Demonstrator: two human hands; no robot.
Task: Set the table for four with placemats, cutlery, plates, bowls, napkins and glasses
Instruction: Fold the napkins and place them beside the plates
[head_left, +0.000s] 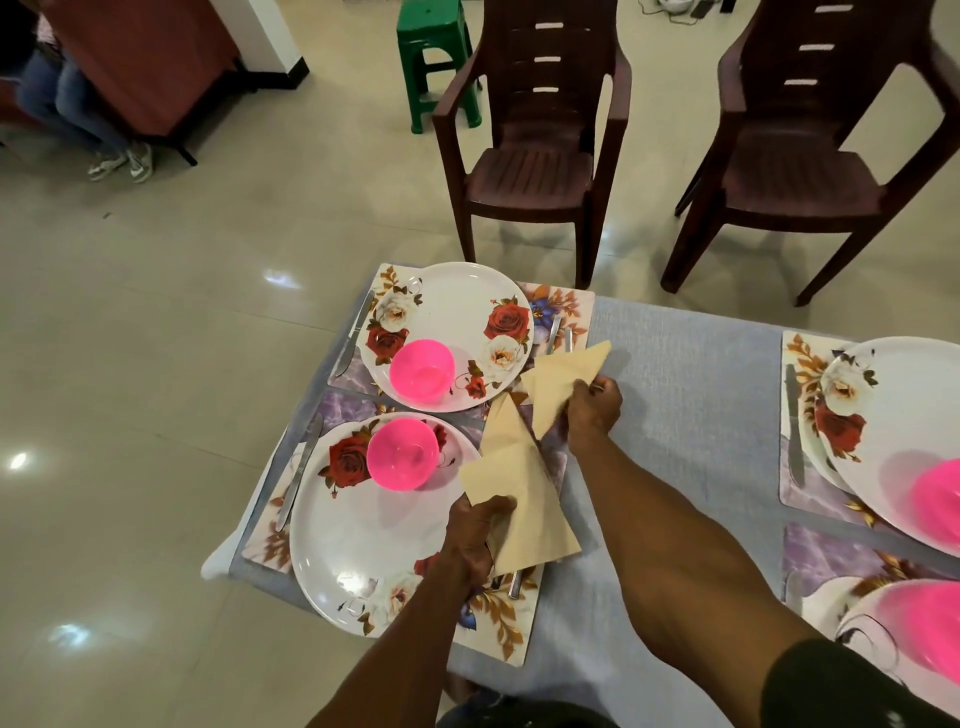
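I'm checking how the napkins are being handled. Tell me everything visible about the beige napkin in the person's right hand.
The beige folded napkin looks like thin paper or soft cloth, plain and unprinted, folded to a triangle whose point aims away from the person. The right hand pinches its near lower edge and holds it over the right side of the far floral placemat, beside the far white rose-printed plate. Its lower corner overlaps a second beige napkin, gripped by the left hand. Whether it touches the cutlery beneath cannot be told.

Four white floral plates (447, 332), four pink plastic bowls (422, 370), two beige folded napkins (563, 382), perhaps three knives (353, 335), two brown plastic chairs (535, 171).
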